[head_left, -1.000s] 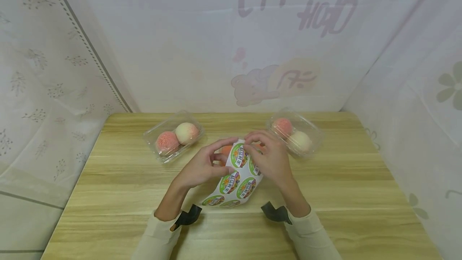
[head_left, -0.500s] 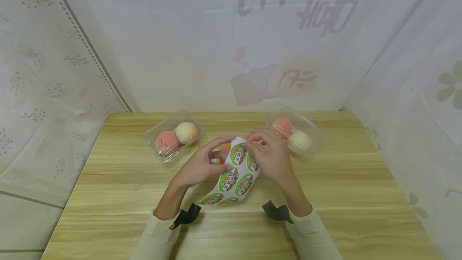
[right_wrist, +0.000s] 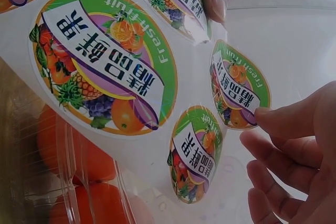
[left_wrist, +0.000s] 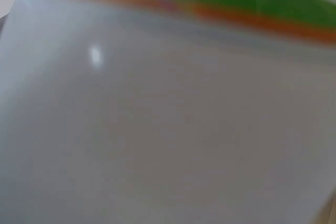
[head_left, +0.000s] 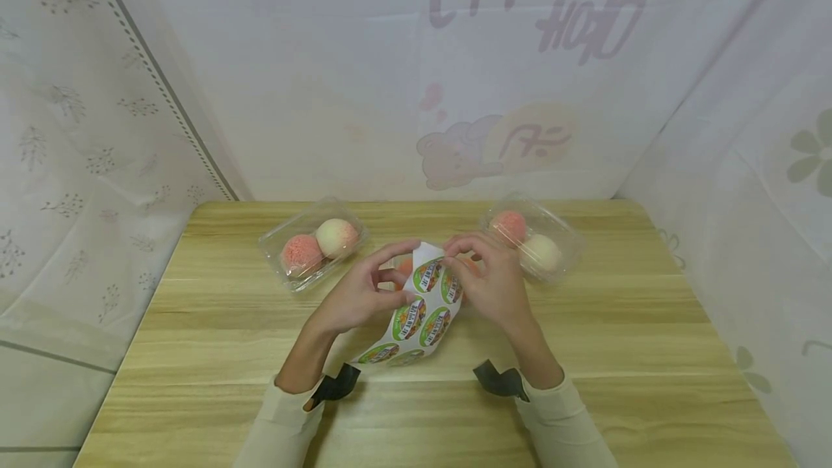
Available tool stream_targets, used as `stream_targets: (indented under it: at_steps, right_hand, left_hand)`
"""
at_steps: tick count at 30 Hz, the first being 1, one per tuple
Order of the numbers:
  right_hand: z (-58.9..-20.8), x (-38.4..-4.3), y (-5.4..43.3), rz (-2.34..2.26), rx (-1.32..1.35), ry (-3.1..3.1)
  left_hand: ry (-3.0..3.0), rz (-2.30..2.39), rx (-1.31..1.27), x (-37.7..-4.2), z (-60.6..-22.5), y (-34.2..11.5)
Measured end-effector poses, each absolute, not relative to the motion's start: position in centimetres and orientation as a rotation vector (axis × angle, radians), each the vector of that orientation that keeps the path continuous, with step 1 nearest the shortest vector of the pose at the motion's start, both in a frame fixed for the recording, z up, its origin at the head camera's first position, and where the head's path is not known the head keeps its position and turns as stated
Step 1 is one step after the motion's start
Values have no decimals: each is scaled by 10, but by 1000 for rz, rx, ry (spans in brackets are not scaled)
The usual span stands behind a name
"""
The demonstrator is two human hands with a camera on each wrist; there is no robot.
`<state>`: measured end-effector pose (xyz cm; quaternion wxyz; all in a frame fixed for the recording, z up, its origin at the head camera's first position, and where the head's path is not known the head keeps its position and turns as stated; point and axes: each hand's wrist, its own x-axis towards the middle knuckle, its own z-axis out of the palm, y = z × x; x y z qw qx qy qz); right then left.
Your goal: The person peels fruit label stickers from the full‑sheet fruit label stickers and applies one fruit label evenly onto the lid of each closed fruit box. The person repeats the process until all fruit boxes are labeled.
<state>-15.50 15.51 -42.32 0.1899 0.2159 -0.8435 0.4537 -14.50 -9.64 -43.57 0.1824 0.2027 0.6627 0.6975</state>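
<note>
A white sheet of oval fruit stickers hangs between both hands, its lower end curling toward the person. My left hand grips its left edge, thumb on the printed face. My right hand pinches at a sticker near the sheet's upper right. In the right wrist view, the thumb of the right hand lies on the edge of that sticker. Behind the sheet is a clear box with orange-red round fruits, largely hidden in the head view. The sheet fills the left wrist view, blurred.
Toward the back left of the wooden table stands a clear box with a pink and a cream-coloured ball. A similar box stands at the back right. Printed cloth hangs behind the table.
The sticker sheet has shifted slightly left and upward, with more of its blank upper edge showing. The right hand remains at almost the same place; the left hand has moved a little left.
</note>
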Motion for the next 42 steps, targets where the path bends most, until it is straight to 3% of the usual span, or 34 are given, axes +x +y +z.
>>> stream_targets:
  at_steps: [42]
  right_hand:
    - [-421,-152,157,1283,643,-2361]
  left_hand:
    - [1923,1975,545,-145,-435,-101]
